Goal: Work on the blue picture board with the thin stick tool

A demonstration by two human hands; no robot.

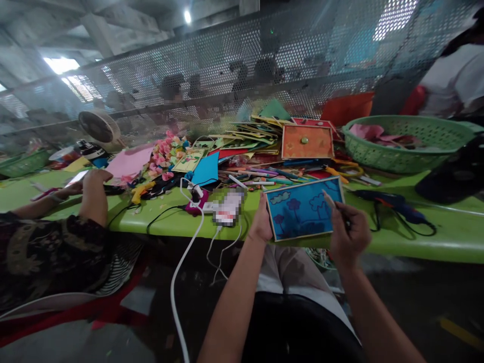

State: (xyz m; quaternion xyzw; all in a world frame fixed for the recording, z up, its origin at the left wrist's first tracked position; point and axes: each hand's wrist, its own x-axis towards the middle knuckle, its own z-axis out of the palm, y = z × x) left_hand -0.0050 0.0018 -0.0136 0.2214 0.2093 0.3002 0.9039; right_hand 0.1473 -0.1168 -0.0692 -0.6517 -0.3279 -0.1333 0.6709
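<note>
My left hand (261, 222) grips the left edge of a blue card (302, 207) with a pale frame and drawn clouds and trees, held above the front edge of the green table (446, 237). My right hand (350, 229) is closed round a thin stick-like tool (329, 200). Its tip touches the card's right side.
A pile of coloured paper and pens, with an orange framed card (307, 142), lies behind. A green basket (404, 143) stands at the right, a blue glue gun (393, 204) beside it. White cables (181, 267) hang off the edge. Another person's arm (93, 199) rests at the left near a fan (99, 127).
</note>
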